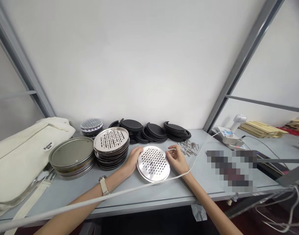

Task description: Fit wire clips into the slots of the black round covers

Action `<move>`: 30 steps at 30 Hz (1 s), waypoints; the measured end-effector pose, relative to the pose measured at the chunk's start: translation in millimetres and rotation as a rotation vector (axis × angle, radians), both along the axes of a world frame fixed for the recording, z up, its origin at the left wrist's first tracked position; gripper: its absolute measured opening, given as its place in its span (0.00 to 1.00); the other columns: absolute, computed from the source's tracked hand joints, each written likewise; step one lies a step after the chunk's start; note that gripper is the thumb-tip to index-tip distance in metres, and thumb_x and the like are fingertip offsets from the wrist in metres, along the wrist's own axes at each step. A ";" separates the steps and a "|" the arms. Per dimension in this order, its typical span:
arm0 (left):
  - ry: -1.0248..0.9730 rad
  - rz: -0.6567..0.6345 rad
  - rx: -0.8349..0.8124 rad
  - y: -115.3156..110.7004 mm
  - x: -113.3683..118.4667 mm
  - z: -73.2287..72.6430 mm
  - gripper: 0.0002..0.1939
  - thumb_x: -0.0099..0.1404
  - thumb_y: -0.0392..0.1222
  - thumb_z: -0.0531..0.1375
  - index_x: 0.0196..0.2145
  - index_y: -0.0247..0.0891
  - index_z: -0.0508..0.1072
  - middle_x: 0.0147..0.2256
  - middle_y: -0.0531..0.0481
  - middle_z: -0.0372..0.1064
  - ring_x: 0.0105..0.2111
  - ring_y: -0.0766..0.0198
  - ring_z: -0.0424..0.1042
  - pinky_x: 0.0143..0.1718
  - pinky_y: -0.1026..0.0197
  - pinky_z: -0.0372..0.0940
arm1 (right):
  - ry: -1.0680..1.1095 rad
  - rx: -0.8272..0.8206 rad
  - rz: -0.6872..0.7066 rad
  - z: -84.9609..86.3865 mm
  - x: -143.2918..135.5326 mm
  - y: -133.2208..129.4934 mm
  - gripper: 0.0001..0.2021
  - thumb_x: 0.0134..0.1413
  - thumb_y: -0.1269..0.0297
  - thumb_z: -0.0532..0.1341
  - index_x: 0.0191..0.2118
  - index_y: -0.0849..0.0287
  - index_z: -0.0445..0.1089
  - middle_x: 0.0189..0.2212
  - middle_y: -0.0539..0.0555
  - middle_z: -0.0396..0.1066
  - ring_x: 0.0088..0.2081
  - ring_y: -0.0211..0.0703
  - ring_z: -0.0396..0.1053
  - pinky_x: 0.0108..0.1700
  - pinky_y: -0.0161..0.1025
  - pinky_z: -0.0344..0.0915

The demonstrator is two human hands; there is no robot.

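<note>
A round, shiny metal plate with rows of slots [153, 164] is in front of me near the table's front edge. My left hand [134, 158] grips its left rim, the thumb along the upper edge. My right hand [177, 159] has thumb and fingers curled together at the upper right rim. Just left is a tall stack of similar slotted round plates [111, 140]. Behind the plate lie several black round holders with raised rims [156, 130]. A pile of small metal hooks or clips [189, 147] lies to the right of my right hand.
A stack of plain round plates [71, 151] and a cream bag [29, 153] stand left. A white cable [130, 190] crosses the foreground. At right are a handheld scanner on a base [231, 135] and yellowish flat packs [262, 129]. Grey posts [244, 62] frame the wall.
</note>
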State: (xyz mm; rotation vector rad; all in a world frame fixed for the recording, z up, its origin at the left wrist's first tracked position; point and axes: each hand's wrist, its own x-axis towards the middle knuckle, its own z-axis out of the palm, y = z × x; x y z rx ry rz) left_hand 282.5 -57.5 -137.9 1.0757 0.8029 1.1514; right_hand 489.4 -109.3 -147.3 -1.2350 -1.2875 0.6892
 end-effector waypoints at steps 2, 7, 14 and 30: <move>0.022 -0.027 -0.016 2.0 0.3 -4.5 0.06 0.52 0.42 0.60 0.26 0.36 0.71 0.24 0.55 0.66 0.28 0.66 0.66 0.30 0.65 0.59 | -0.011 -0.019 0.048 -1.6 -2.2 0.4 0.18 0.51 0.47 0.59 0.37 0.55 0.57 0.21 0.47 0.64 0.22 0.39 0.65 0.24 0.37 0.62; 0.129 -0.019 0.085 8.0 1.2 -11.2 0.10 0.55 0.45 0.59 0.24 0.36 0.69 0.22 0.55 0.63 0.25 0.66 0.64 0.28 0.65 0.58 | 0.035 0.000 0.051 -0.4 -2.7 0.6 0.25 0.46 0.48 0.64 0.44 0.54 0.53 0.24 0.46 0.64 0.20 0.37 0.63 0.22 0.35 0.60; 0.562 0.083 0.497 4.2 -2.6 -7.0 0.12 0.62 0.43 0.54 0.40 0.36 0.71 0.40 0.45 0.69 0.43 0.56 0.68 0.46 0.56 0.60 | 0.005 -0.029 0.011 -2.6 1.6 1.7 0.26 0.46 0.48 0.63 0.43 0.55 0.52 0.25 0.46 0.65 0.20 0.36 0.64 0.21 0.34 0.60; 1.007 0.026 0.748 -8.8 -7.0 -1.9 0.08 0.68 0.40 0.46 0.41 0.39 0.62 0.40 0.44 0.64 0.47 0.55 0.63 0.50 0.51 0.58 | -0.479 -0.017 -0.048 -1.2 -0.2 -1.7 0.07 0.55 0.59 0.51 0.33 0.56 0.60 0.20 0.47 0.64 0.21 0.38 0.61 0.26 0.36 0.56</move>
